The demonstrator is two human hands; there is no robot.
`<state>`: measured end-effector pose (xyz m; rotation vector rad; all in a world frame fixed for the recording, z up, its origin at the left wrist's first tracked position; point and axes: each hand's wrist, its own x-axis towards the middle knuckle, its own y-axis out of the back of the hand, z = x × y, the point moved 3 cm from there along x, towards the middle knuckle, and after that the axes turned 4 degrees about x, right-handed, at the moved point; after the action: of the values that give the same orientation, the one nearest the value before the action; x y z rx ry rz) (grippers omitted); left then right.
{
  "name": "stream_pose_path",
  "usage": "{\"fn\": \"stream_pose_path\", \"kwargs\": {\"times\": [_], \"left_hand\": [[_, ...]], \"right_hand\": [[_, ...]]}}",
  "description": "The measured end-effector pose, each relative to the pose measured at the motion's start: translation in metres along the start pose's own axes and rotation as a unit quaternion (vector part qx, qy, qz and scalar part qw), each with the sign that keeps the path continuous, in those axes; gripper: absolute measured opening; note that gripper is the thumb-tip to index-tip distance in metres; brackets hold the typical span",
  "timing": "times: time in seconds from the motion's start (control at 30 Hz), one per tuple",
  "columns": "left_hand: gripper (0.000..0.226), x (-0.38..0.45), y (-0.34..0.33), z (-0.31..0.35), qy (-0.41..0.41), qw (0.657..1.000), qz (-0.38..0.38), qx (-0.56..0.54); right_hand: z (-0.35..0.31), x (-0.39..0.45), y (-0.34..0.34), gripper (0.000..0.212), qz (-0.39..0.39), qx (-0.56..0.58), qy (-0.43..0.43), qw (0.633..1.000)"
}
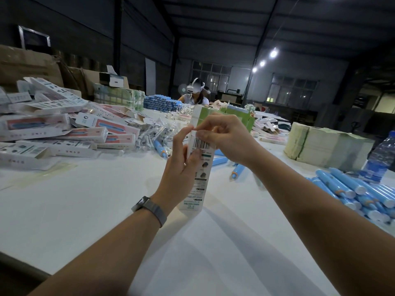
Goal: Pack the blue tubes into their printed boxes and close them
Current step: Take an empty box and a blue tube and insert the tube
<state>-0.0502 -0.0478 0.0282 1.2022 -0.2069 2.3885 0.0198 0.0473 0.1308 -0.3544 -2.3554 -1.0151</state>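
Table (106,199): smooth white sheet, fills lower frame, my working surface.
Box pile (53,129): left of frame, glossy printed cartons.
Blue tubes (350,186): right edge, slick cylinders, within reach.
Printed box (198,174): centre, upright thin card.
Left hand (181,167): wraps box, steadying.
Right hand (222,137): pinches top flap, probably tucking it shut.

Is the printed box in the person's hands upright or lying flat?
Upright: the printed box stands on end on the table, held by the left hand.
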Motion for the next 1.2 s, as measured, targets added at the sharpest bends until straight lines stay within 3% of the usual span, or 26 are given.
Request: {"fn": "stream_pose_path", "kwargs": {"times": [0.27,0.5,0.63,0.9,1.1,1.2], "left_hand": [[0.041,0.000,0.000,0.000,-0.010,0.999,0.004,0.031],[0.038,0.000,0.001,0.000,-0.007,0.999,0.021,0.023],[0.036,0.002,0.004,-0.001,0.000,1.000,0.031,0.003],[0.034,0.002,0.002,-0.001,-0.011,1.000,0.020,-0.007],[0.041,0.000,0.003,0.001,-0.012,1.000,0.019,0.009],[0.031,0.001,0.002,0.000,-0.007,0.999,0.024,0.027]], "right_hand": [[-0.006,0.006,0.009,0.024,-0.071,-0.053,-0.036,0.995],[0.006,-0.005,-0.005,0.002,0.060,-0.038,-0.014,0.997],[0.009,-0.012,-0.009,0.014,0.122,-0.051,0.002,0.991],[0.019,-0.031,-0.010,0.012,0.143,-0.015,-0.001,0.990],[0.017,-0.035,-0.015,0.024,0.143,-0.089,0.009,0.986],[0.018,-0.037,-0.014,0.034,0.126,-0.127,0.007,0.984]]}}
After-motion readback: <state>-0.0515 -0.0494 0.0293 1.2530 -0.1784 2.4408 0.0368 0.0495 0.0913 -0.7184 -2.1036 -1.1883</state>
